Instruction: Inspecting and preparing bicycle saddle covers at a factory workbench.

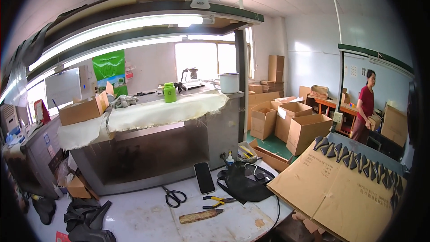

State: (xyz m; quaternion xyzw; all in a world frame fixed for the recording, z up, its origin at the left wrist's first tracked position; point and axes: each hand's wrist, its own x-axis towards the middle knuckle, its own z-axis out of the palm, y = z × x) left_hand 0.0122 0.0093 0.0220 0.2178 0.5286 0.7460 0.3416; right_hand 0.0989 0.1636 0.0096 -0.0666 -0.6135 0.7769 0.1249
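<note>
Neither my left hand nor my right hand shows in the head view. On the white worktop (148, 219) lie black-handled scissors (174, 197), yellow-and-black pliers (217, 202) and a tool with a worn wooden handle (199, 216). A dark phone (204, 178) leans behind them, beside a crumpled black bag (244, 183). Several black moulded pieces (87, 217) are heaped at the left. To the right, a row of small black shaped pieces (358, 161) runs along the far edge of a flat cardboard sheet (322, 188).
A grey metal box-like hood (156, 157) stands behind the worktop, with a green jar (169, 93) and a white mug (229, 83) on top. A cable (278, 206) hangs over the right edge. Open cartons (291, 121) fill the back, where a person in red (366, 103) stands.
</note>
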